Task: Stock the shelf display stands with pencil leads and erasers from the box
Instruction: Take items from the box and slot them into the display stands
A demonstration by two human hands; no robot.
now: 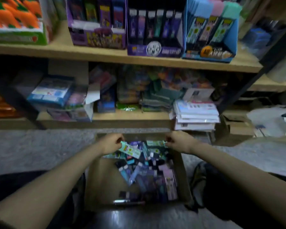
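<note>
A cardboard box [104,177] stands on the floor in front of me, filled with several small packets in teal, purple and blue. My left hand [111,142] pinches a teal packet [130,150] at its top end, over the box's far left. My right hand [178,141] pinches another teal packet [155,143] at the box's far right. On the upper shelf stand three display stands: a purple one [97,35], a dark purple one [155,48] and a blue one [210,53], each with upright packets.
The lower shelf [130,116] holds mixed stationery packs and a stack of white packs [195,113] at its right. An orange and green box [15,22] sits at the upper left. Grey floor lies on both sides of the box. My knees flank the box.
</note>
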